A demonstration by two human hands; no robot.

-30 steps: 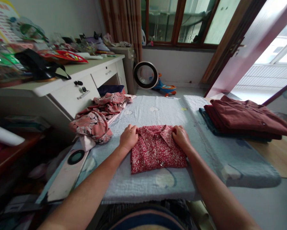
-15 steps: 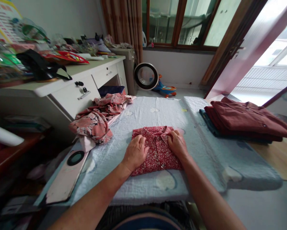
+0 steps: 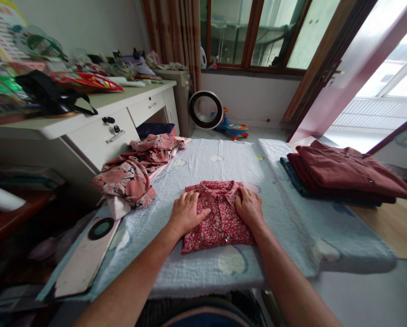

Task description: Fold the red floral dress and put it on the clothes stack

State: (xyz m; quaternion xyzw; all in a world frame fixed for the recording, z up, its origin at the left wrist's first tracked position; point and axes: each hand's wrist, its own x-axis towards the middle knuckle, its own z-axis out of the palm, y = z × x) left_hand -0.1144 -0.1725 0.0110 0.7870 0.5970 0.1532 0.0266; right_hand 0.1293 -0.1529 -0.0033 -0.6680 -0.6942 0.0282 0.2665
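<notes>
A red floral shirt (image 3: 218, 218), folded into a rough rectangle with its collar at the far side, lies on the blue cloth (image 3: 217, 156) that covers the table. My left hand (image 3: 187, 212) rests on the shirt's left edge, fingers spread and thumb pointing inward over the fabric. On the right edge, beside the collar, lies my right hand (image 3: 250, 208), its fingers apart and resting on the cloth. Neither hand is closed round the fabric.
A crumpled pink patterned garment (image 3: 131, 175) lies at the left, near a pale flat board (image 3: 84, 259) with a dark ring. Folded maroon clothes (image 3: 349, 170) are stacked at the right. Behind stand a cluttered white desk (image 3: 101, 131) and a blue toy (image 3: 233, 128).
The fingers of my left hand have opened out from a curled grip and moved slightly left. My right hand's fingers have also loosened and spread at the shirt's edge.
</notes>
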